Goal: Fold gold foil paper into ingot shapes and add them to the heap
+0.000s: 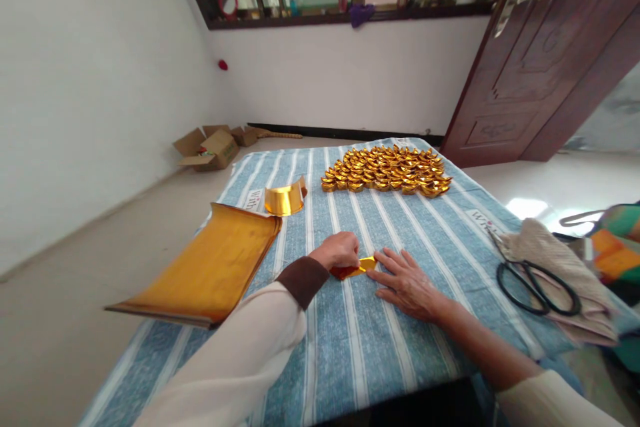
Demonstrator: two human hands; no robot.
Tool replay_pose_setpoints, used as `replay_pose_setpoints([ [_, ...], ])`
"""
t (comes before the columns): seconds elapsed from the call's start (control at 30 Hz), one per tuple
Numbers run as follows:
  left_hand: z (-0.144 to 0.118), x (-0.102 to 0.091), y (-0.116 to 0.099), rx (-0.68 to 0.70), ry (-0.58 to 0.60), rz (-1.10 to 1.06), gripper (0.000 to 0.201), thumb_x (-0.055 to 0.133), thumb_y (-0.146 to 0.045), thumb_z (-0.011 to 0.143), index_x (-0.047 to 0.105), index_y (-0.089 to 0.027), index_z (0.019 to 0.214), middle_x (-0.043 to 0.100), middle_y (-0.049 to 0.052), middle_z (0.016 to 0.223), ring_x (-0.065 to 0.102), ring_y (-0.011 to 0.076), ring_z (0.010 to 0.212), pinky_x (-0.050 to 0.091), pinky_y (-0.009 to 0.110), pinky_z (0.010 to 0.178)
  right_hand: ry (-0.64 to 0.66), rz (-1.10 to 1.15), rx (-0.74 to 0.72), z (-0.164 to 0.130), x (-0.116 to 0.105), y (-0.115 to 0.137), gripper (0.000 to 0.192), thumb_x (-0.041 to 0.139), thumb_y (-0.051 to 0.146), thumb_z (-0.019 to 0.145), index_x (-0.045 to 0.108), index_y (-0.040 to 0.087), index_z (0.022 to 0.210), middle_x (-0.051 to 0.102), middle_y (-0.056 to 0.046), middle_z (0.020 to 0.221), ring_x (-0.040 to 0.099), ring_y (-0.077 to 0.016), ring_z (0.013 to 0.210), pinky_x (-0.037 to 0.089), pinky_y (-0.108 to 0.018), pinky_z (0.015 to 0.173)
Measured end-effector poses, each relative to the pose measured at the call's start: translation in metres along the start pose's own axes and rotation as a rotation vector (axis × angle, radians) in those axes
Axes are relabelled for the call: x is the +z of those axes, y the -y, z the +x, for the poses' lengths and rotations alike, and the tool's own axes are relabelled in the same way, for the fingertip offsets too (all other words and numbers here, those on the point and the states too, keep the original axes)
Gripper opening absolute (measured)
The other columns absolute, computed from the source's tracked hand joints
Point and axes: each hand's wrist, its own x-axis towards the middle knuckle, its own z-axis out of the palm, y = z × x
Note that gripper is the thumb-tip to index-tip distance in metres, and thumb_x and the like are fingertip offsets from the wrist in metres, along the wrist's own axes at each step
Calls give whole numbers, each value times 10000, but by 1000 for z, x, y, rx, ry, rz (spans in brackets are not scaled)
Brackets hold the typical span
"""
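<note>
A small folded piece of gold paper [361, 267] with a red underside lies on the blue striped cloth [350, 333]. My left hand [337, 250] pinches its left end with closed fingers. My right hand [407, 283] lies flat beside it, fingers spread, fingertips pressing its right end. A stack of gold paper sheets [205, 267] lies to the left, with one curled gold sheet [285, 199] behind it. Several folded gold ingots [387, 170] are laid out in rows at the far end of the cloth.
Black scissors [537, 283] rest on a beige cloth [555, 260] at the right edge. A colourful bag [617, 240] sits further right. An open cardboard box [210, 147] stands on the floor by the far wall. A dark wooden door [540, 53] stands open at right.
</note>
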Motion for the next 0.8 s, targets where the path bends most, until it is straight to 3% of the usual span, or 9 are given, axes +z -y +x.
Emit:
replay_pose_setpoints([
  [0.3, 6, 0, 7, -51, 170, -285, 75, 704, -163, 528, 659, -149, 586, 581, -44, 531, 514, 127, 547, 363, 223, 517, -49, 83, 5, -2, 2, -1, 387, 583, 346, 927, 580, 346, 1314, 416, -90, 1515, 348, -363, 1400, 287, -668, 1075],
  [0.43, 1, -2, 14, -57, 184, -429, 121, 722, -218, 525, 648, -143, 583, 569, -40, 525, 491, 113, 523, 378, 222, 519, -225, 258, 8, -3, 9, -5, 351, 546, 352, 935, 614, 302, 1275, 470, -104, 1471, 430, -314, 1354, 349, -592, 1077],
  [0.57, -9, -10, 21, -51, 174, -543, 183, 733, -294, 531, 633, -145, 568, 547, -36, 506, 488, 110, 513, 388, 220, 511, -463, 675, 225, 7, 12, -8, 348, 570, 402, 891, 678, 215, 1163, 644, -131, 1247, 591, -284, 1166, 459, -494, 999],
  [0.67, -15, -17, 24, -32, 142, -588, 188, 722, -304, 539, 623, -145, 560, 530, -38, 500, 480, 104, 510, 391, 218, 511, -428, 949, 396, 22, 6, -4, 381, 623, 442, 836, 693, 197, 1118, 726, -93, 1019, 674, -255, 943, 528, -445, 862],
  [0.8, -22, -21, 26, 3, 80, -587, 181, 703, -303, 566, 654, -135, 614, 569, -24, 546, 520, 112, 536, 426, 227, 541, -309, 1054, 368, 43, -4, 9, 387, 590, 458, 852, 716, 154, 1057, 717, -39, 726, 676, -177, 635, 531, -295, 570],
])
